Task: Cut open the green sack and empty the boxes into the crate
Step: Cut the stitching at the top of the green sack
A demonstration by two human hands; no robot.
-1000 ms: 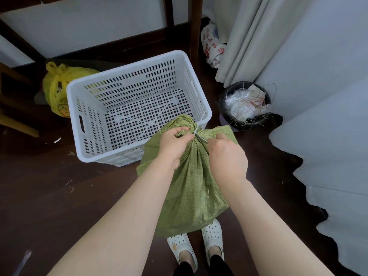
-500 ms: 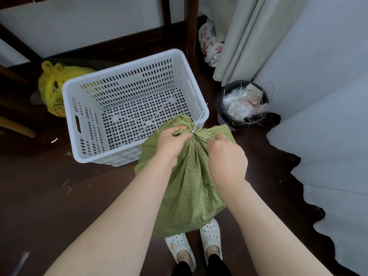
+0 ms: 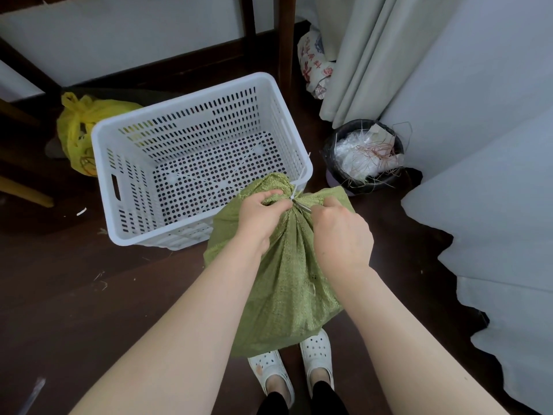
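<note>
The green sack [image 3: 287, 283] sits at the centre of the frame, just above the person's white shoes [image 3: 317, 351]. Its long axis runs from bottom centre up toward the middle. The gathered neck points up the frame at the near right corner of the white crate [image 3: 100, 157] and overlaps that corner. A white tie [image 3: 294, 196] cinches the neck.

The left hand [image 3: 260, 217] is curled tight around the bunched fabric just left of the tie. The right hand [image 3: 341, 232] is closed on a thin metal tool [image 3: 305, 208] whose tip meets the tie. It may be a blade or scissors; too little shows to tell.

The crate stands upper left of centre, with a yellow bag [image 3: 77, 130] behind its left side. A black bin [image 3: 329, 151] of scraps sits to the right, below a pale curtain [image 3: 359, 55].
</note>
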